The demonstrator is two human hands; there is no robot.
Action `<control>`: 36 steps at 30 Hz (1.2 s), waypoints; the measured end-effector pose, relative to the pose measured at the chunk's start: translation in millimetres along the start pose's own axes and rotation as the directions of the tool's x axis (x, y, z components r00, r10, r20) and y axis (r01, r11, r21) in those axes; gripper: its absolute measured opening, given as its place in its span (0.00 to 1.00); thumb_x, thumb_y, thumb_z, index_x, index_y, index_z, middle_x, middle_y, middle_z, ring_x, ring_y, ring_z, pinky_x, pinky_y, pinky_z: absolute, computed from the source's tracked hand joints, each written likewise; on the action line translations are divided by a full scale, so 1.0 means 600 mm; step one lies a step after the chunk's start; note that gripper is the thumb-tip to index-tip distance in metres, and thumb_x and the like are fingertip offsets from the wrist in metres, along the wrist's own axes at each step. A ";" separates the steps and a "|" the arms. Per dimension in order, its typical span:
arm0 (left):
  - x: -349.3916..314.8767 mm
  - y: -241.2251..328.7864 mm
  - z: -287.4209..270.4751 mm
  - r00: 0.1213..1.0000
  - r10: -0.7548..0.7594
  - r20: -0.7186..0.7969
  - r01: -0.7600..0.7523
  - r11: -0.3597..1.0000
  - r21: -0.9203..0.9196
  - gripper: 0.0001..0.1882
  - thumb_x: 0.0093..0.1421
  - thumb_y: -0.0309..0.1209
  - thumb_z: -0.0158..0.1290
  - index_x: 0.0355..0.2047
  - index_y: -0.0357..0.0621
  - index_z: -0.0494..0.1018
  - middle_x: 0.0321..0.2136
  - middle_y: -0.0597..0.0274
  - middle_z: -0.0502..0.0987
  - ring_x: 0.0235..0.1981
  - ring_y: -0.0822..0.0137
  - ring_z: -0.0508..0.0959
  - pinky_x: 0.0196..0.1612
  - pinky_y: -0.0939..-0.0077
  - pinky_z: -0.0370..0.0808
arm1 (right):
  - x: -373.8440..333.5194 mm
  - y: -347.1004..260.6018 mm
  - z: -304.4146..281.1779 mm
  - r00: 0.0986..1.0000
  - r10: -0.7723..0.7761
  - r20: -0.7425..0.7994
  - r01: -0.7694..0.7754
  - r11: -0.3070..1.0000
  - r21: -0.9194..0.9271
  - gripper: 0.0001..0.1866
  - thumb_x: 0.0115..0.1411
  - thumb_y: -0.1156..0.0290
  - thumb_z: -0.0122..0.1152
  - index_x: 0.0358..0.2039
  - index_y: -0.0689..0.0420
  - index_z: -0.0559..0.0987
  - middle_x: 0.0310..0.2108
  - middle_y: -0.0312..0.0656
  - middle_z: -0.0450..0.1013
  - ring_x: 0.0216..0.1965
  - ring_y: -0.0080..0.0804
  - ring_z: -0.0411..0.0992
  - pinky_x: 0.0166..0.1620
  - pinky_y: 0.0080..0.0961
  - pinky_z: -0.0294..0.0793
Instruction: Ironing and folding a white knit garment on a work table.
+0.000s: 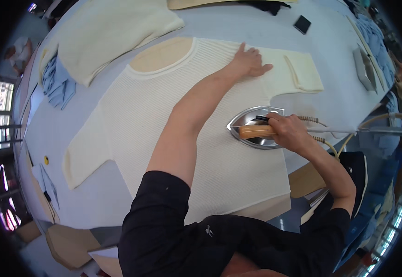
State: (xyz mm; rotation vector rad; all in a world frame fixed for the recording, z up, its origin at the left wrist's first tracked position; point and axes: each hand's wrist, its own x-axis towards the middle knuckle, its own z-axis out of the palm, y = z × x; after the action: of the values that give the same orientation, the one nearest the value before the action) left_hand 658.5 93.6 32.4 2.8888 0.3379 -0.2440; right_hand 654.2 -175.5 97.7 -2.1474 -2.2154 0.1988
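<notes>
"Head view: what's on the counter (48, 124)?"
"Cream ribbed sweater (150, 115), spread flat, mid-frame."
"And the hands?"
"Apart. Left hand (248, 63), fingers spread, on its shoulder; then a wooden-handled steam iron (262, 111) on its side, right hand (289, 131) wrapped around the handle."

the right grip (289, 130) holds an iron (256, 131) by its handle on a cream sweater (164, 106). the left grip (248, 63) rests near one sleeve (306, 76). a dark phone (302, 25) lies on the surface (335, 60).

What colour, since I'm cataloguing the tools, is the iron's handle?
The handle is light orange-brown; it shows best in the head view.
</notes>
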 end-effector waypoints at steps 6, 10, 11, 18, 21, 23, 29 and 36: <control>-0.194 -0.121 0.067 0.848 -0.225 -0.480 0.105 0.959 -0.264 0.39 0.72 0.56 0.29 0.64 0.32 0.62 0.70 0.45 0.57 0.73 0.49 0.52 0.74 0.51 0.41 | 0.065 0.020 -0.031 0.986 0.128 -0.105 -0.128 0.992 0.011 0.12 0.55 0.67 0.70 0.26 0.58 0.75 0.28 0.40 0.77 0.19 0.40 0.73 0.27 0.33 0.73; -0.286 -0.127 0.107 0.860 -0.278 -0.427 0.289 0.956 -0.040 0.37 0.73 0.53 0.29 0.68 0.34 0.55 0.72 0.44 0.49 0.74 0.47 0.45 0.74 0.48 0.39 | 0.205 0.063 -0.044 0.924 0.380 -0.054 -0.376 0.924 0.069 0.12 0.59 0.64 0.65 0.29 0.62 0.81 0.27 0.45 0.79 0.24 0.43 0.75 0.33 0.38 0.74; -0.298 -0.123 0.108 0.857 -0.285 -0.429 0.298 0.954 -0.039 0.37 0.73 0.53 0.29 0.68 0.34 0.55 0.72 0.44 0.49 0.74 0.47 0.45 0.74 0.48 0.39 | 0.261 0.067 -0.051 0.899 0.436 -0.031 -0.432 0.898 0.088 0.13 0.61 0.63 0.63 0.31 0.63 0.82 0.28 0.47 0.79 0.25 0.44 0.75 0.34 0.39 0.75; -0.315 -0.067 0.123 0.863 -0.230 -0.450 0.207 0.973 -0.101 0.34 0.74 0.50 0.31 0.66 0.33 0.60 0.71 0.43 0.53 0.74 0.46 0.46 0.74 0.45 0.38 | 0.565 0.141 -0.028 0.929 0.329 -0.168 -0.337 0.942 -0.016 0.21 0.58 0.55 0.67 0.38 0.64 0.83 0.32 0.50 0.81 0.29 0.50 0.80 0.36 0.40 0.81; -0.390 -0.072 0.118 0.854 -0.244 -0.460 0.161 0.964 -0.212 0.31 0.74 0.47 0.34 0.63 0.31 0.64 0.69 0.42 0.57 0.73 0.46 0.50 0.74 0.46 0.40 | 0.594 0.067 -0.010 0.947 0.288 -0.141 -0.289 0.957 0.014 0.20 0.60 0.55 0.65 0.39 0.62 0.83 0.32 0.48 0.81 0.29 0.48 0.80 0.37 0.40 0.80; -0.493 -0.102 0.098 0.814 -0.300 -0.498 0.225 0.952 -0.207 0.27 0.74 0.42 0.37 0.62 0.31 0.65 0.67 0.42 0.61 0.71 0.49 0.57 0.74 0.52 0.47 | 0.577 0.001 -0.014 0.964 0.243 -0.105 -0.240 0.970 0.041 0.20 0.60 0.54 0.66 0.36 0.62 0.83 0.30 0.46 0.81 0.27 0.44 0.79 0.34 0.37 0.79; -0.652 -0.144 0.107 0.691 -0.490 -0.532 0.315 0.866 -0.389 0.25 0.74 0.38 0.39 0.62 0.30 0.66 0.66 0.45 0.65 0.71 0.52 0.59 0.74 0.56 0.48 | 0.595 -0.153 -0.020 0.987 0.137 -0.080 -0.133 0.989 0.060 0.19 0.62 0.54 0.65 0.35 0.61 0.83 0.29 0.43 0.80 0.24 0.38 0.78 0.33 0.32 0.79; -0.753 -0.174 0.097 0.614 -0.590 -0.525 0.355 0.800 -0.484 0.24 0.75 0.38 0.39 0.63 0.33 0.65 0.66 0.48 0.65 0.71 0.54 0.59 0.75 0.58 0.48 | 0.653 -0.276 -0.008 0.999 -0.029 -0.034 0.032 0.994 0.101 0.15 0.62 0.60 0.64 0.36 0.61 0.83 0.31 0.44 0.81 0.27 0.41 0.78 0.35 0.35 0.79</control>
State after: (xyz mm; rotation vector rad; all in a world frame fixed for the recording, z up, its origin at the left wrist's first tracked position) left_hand 191.2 84.9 40.7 2.3667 1.1658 0.7240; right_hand 476.9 211.0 102.6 -2.0493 -2.1694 0.2668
